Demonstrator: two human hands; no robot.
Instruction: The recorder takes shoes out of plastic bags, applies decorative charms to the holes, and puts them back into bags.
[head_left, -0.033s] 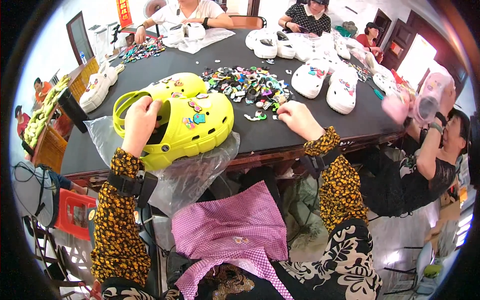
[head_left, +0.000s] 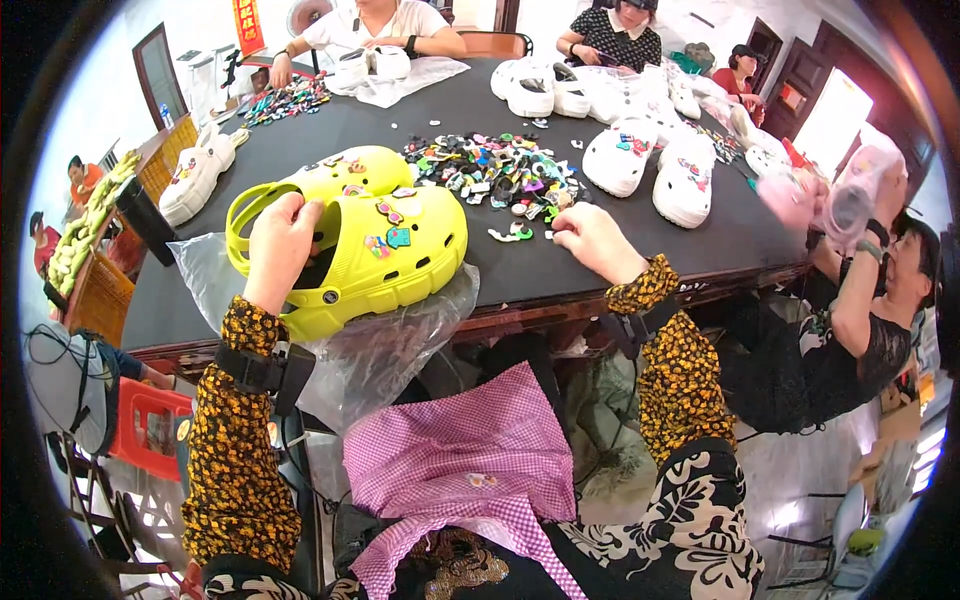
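My left hand [head_left: 283,245] is closed on the near yellow-green clog [head_left: 400,260] at its heel opening. Colourful shoe charms sit in the holes of that clog's toe. Right behind it lies its mate, another yellow-green clog [head_left: 350,170]. Both rest on a clear plastic bag [head_left: 370,355] that hangs over the table edge. My right hand [head_left: 600,243] is at the near edge of a loose pile of shoe charms [head_left: 490,168], fingers curled and pinched together. Whether a charm is between those fingertips is hidden. A green-and-white charm [head_left: 512,233] lies just left of them.
Charm-covered white clogs [head_left: 620,158] stand right of the pile, with more behind. A white clog [head_left: 195,180] and a dark cylinder [head_left: 145,220] are at the table's left. To my right, a co-worker [head_left: 850,330] lifts a clear bag [head_left: 848,215]. Other people sit across the black table [head_left: 560,275].
The co-worker's hands and the bag on my right have shifted slightly. My right hand has barely moved, and the left still holds the clog.
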